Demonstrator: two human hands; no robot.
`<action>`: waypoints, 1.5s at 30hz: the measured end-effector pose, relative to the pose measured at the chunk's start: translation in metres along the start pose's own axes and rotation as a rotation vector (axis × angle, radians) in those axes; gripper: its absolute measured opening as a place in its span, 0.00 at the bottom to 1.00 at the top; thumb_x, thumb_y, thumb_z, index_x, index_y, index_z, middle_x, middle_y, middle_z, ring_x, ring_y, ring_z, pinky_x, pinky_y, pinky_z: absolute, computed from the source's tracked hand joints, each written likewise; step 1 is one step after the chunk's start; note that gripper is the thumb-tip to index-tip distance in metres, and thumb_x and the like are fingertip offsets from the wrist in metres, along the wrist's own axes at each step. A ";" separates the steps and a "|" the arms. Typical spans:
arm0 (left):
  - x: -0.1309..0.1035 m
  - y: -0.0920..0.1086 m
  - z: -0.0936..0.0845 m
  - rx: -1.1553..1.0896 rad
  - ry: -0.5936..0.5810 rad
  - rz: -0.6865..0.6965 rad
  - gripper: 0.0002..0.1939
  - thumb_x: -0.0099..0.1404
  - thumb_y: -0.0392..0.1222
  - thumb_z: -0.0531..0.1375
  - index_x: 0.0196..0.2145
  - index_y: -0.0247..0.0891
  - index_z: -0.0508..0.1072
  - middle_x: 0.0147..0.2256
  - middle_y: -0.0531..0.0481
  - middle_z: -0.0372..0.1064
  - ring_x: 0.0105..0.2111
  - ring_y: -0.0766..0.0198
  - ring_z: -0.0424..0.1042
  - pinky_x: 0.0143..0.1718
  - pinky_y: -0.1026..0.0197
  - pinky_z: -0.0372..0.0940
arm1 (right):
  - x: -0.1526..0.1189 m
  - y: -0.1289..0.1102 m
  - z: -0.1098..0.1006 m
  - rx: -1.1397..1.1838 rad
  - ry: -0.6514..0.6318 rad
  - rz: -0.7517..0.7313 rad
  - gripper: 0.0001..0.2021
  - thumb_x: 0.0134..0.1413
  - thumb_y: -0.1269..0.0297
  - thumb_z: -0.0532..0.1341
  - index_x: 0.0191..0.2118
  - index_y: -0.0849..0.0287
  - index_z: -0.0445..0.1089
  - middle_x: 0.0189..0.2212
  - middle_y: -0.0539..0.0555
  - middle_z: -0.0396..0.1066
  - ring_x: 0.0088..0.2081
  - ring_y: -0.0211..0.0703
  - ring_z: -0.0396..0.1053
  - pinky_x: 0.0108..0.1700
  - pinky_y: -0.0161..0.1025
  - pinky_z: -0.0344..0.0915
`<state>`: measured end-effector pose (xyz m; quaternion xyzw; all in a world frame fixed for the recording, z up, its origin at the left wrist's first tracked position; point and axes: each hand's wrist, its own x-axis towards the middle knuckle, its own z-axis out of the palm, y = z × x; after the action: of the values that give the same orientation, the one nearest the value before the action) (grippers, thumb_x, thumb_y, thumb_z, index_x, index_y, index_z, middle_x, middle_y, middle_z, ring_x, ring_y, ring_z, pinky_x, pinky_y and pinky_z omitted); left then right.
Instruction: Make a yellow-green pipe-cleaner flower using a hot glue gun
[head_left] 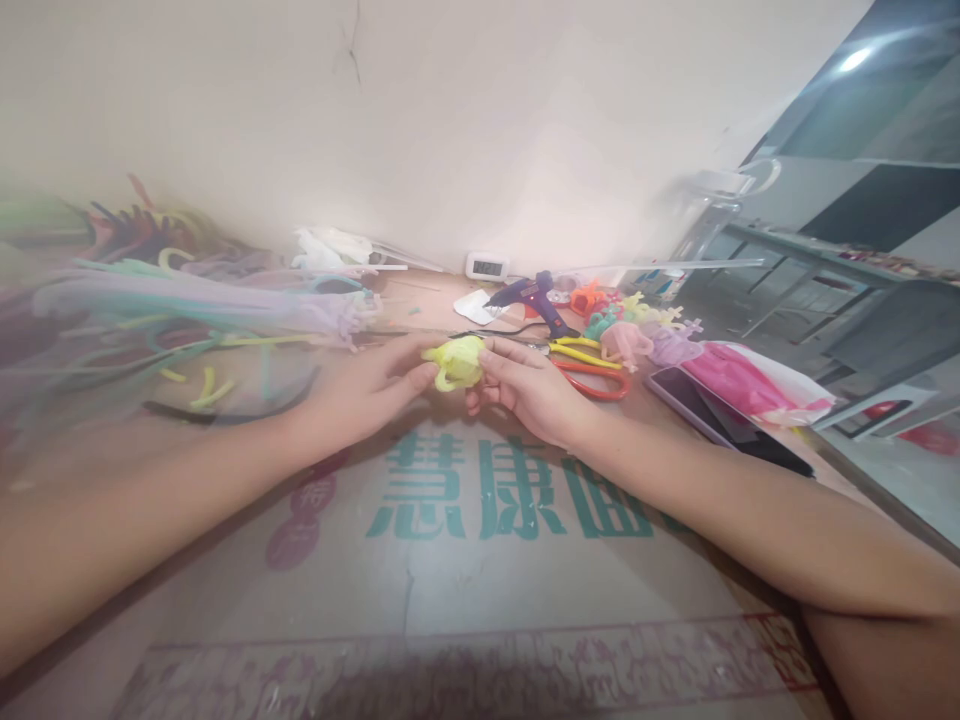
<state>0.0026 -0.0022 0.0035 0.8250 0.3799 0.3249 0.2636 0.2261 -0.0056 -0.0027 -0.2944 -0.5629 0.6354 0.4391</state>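
A small yellow piece of bent fuzzy stems (459, 362), likely pipe cleaner, is held up between my two hands over the table's middle. My left hand (390, 382) pinches its left side with thumb and fingers. On the other side, my right hand (525, 385) grips it between thumb and forefinger, the lower fingers curled. The piece has a rounded, looped shape; its finer form is blurred. Just behind my right hand lie yellow-handled pliers (585, 353) and scissors with orange handles (600, 380).
Bundles of coloured pipe cleaners (210, 300) lie at left, blurred. A purple glue gun (536, 300) and a small digital clock (487, 266) stand near the wall. Finished-looking coloured fuzzy pieces (626, 340), a phone (727, 420) and a pink-and-white bag (765, 385) are at right.
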 end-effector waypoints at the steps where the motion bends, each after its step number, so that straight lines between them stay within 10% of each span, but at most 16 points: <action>1: 0.000 -0.001 0.000 0.002 -0.001 -0.002 0.26 0.74 0.60 0.52 0.62 0.46 0.70 0.59 0.48 0.74 0.56 0.51 0.73 0.60 0.51 0.64 | 0.000 0.000 0.000 0.007 -0.010 0.004 0.17 0.53 0.50 0.71 0.40 0.58 0.72 0.33 0.50 0.74 0.27 0.36 0.72 0.32 0.36 0.75; 45: 0.003 0.003 0.001 -0.116 0.008 -0.080 0.25 0.71 0.60 0.56 0.55 0.44 0.76 0.53 0.48 0.78 0.51 0.52 0.76 0.56 0.50 0.68 | -0.002 0.000 -0.001 -0.100 -0.044 0.033 0.18 0.54 0.50 0.71 0.42 0.59 0.76 0.37 0.52 0.78 0.27 0.34 0.71 0.32 0.34 0.73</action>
<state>0.0063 -0.0014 0.0064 0.7911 0.3942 0.3389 0.3224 0.2275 -0.0068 -0.0029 -0.3110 -0.5984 0.6200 0.4009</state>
